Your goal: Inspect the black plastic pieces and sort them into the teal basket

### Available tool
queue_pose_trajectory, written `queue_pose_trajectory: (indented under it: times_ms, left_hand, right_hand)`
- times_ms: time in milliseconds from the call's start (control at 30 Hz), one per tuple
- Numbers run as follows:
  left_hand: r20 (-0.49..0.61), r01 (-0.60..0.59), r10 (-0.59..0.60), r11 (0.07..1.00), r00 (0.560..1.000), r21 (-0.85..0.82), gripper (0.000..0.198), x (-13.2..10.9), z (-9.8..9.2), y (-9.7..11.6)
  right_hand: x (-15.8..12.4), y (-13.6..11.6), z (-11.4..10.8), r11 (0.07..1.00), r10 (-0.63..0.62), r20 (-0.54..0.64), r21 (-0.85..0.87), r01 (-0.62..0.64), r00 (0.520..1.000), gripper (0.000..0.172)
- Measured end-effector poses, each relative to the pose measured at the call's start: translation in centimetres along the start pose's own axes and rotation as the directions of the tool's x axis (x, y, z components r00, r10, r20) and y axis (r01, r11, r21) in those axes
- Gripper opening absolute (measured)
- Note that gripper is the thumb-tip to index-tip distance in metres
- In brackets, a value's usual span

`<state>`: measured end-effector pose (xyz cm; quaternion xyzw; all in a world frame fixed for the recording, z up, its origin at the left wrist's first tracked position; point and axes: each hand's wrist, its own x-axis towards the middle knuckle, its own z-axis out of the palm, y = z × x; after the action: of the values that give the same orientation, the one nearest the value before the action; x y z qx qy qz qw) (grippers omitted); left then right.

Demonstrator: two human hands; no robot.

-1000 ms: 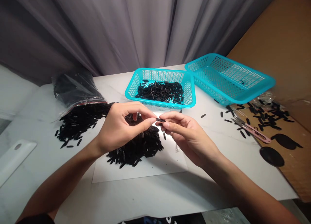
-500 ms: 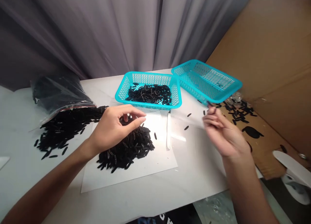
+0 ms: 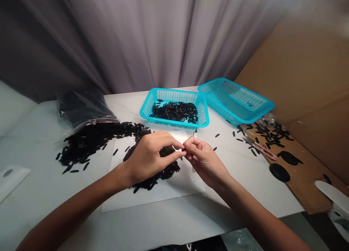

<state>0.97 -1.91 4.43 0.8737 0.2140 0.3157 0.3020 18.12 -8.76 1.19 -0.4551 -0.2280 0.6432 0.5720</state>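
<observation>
My left hand hovers over a heap of small, elongated black pieces on a white sheet. Its thumb and index finger come together at the tips. My right hand meets them, fingers curled in a pinch. Between the two sets of fingertips sits a small black piece, mostly covered. Behind the hands, a turquoise basket holds more of these black pieces. To the right lies a pair of pink-handled thread snips.
At the left, a clear plastic bag spills black pieces onto the white table. A second turquoise basket is at the back right. Black pieces and a round black disc lie near a brown board. A grey curtain hangs behind.
My right hand has come left from beside the second basket to meet my left hand. The pink-handled snips now show on the right. My view has shifted slightly.
</observation>
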Motion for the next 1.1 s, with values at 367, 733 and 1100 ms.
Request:
queue_pose_trajectory:
  times_ms: [367,733,1100]
  left_hand:
    - [-0.23,0.088,-0.091,0.996,0.969,-0.025,0.004,0.1,-1.6,-0.5]
    - [-0.187,0.182,-0.209,0.972,0.96,-0.152,0.003,0.2,-1.3,-0.4]
    - [-0.188,0.23,-0.251,0.965,0.95,-0.13,0.003,0.1,-1.2,-0.4]
  right_hand:
    - [1.2,-1.9,0.9,0.999,-0.015,0.115,-0.031,0.019,0.993,0.018]
    - [0.7,-2.1,0.3,0.993,0.015,0.135,-0.114,0.001,0.991,0.012]
    - [0.2,-2.3,0.4,0.99,-0.034,0.119,-0.132,0.05,0.992,0.013]
